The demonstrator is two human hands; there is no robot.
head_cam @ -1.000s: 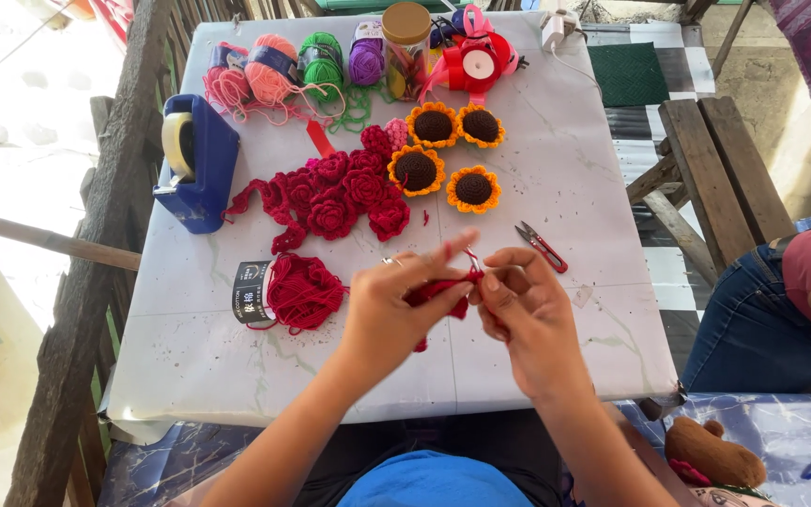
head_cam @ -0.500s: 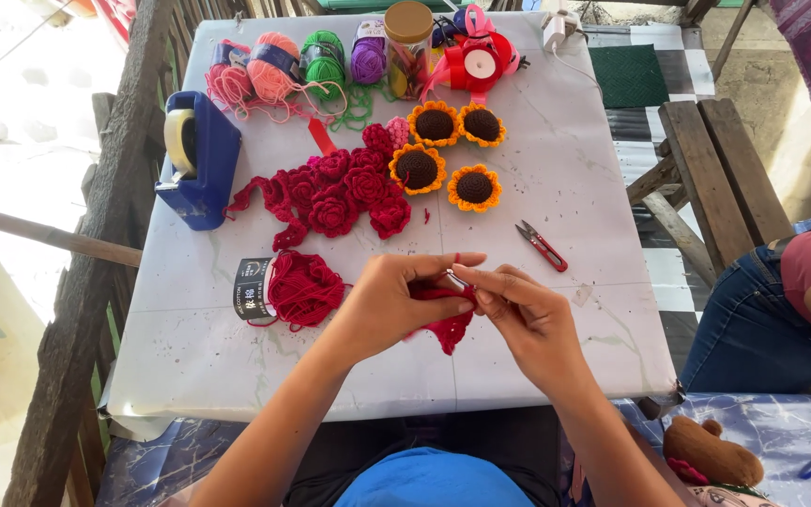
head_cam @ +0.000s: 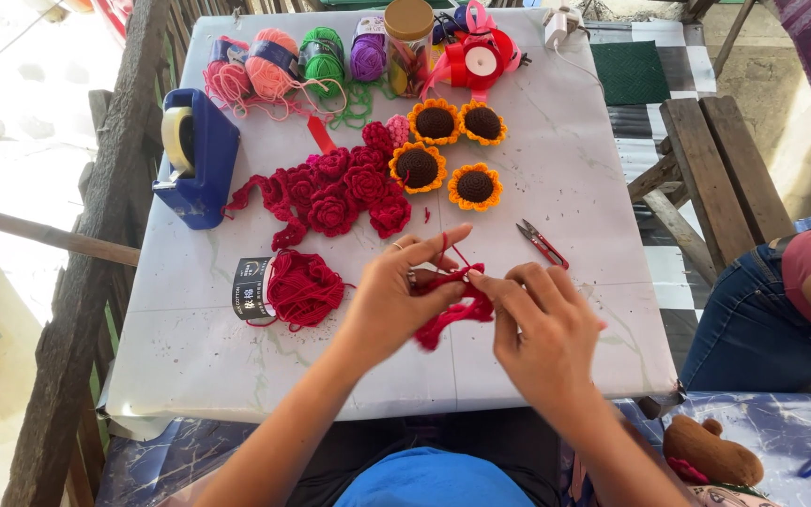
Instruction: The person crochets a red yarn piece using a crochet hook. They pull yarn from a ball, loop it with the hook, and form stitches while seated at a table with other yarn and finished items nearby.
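Down at the centre of the frame, both hands meet over a small, soft strip of dark red crocheted yarn [head_cam: 452, 314] that hangs ruffled just above the white, lightly scratched counter [head_cam: 574, 178]. The left hand [head_cam: 396, 300] closes its grip on the strip's upper edge, thumb and curled fingers pinching it, the forefinger stretched out straight with a thin red strand running over it. The right hand [head_cam: 546, 333] keeps a narrow grip too, thumb and forefinger tips pressed together at the same spot; whether a hook sits between them I cannot tell.

Left of the hands lies a loose, fuzzy ball of dark red yarn [head_cam: 304, 289] with a dark paper label band. Above it sprawls a cluster of knobbly red crocheted roses [head_cam: 335, 192], and beside that four round crocheted sunflowers with brown centres and orange petals [head_cam: 448, 150]. Small metal thread snips with red handles [head_cam: 543, 244] rest right of the hands. A blue plastic tape dispenser [head_cam: 194, 155] stands at the upper left.
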